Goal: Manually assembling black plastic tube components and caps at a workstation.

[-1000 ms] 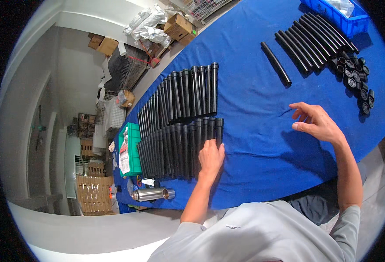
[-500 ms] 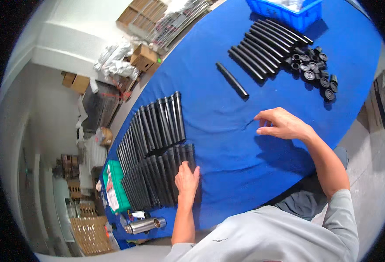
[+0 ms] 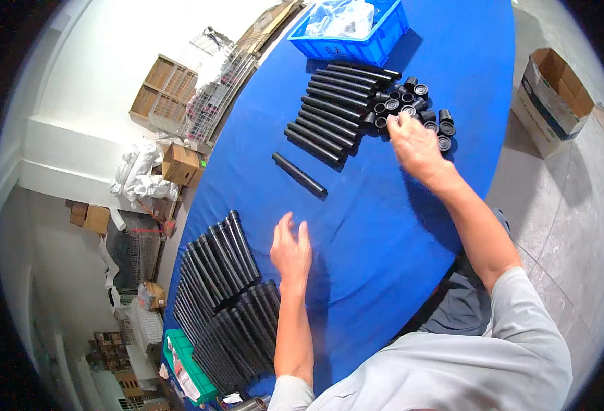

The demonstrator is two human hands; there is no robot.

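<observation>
- Black caps (image 3: 411, 109), a loose cluster of them, sit on the blue table (image 3: 384, 226) at about one o'clock, well up the cloth — and that's where the action is.
- Nearest in, at seven o'clock, two packed rows of black tubes (image 3: 230, 301) lie side by side, with a green box (image 3: 187, 366) just beyond their lower end.
- Left hand (image 3: 291, 252) hovers at centre, fingers spread wide and holding nothing, just right of those rows.
- Up at eleven o'clock of that hand, a single black tube (image 3: 299, 174) lies alone on bare cloth.
- Right hand (image 3: 415, 142) reaches out at one o'clock, fingertips down among the caps; whether it grips one, I cannot tell.
- Touching the caps on their left, a second batch of tubes (image 3: 336, 113) lies in a neat row.
- Farthest out, at twelve o'clock, a blue bin (image 3: 356, 48) holds clear bags.
- Off the table at two o'clock, an open cardboard box (image 3: 552, 89) stands on the floor.
</observation>
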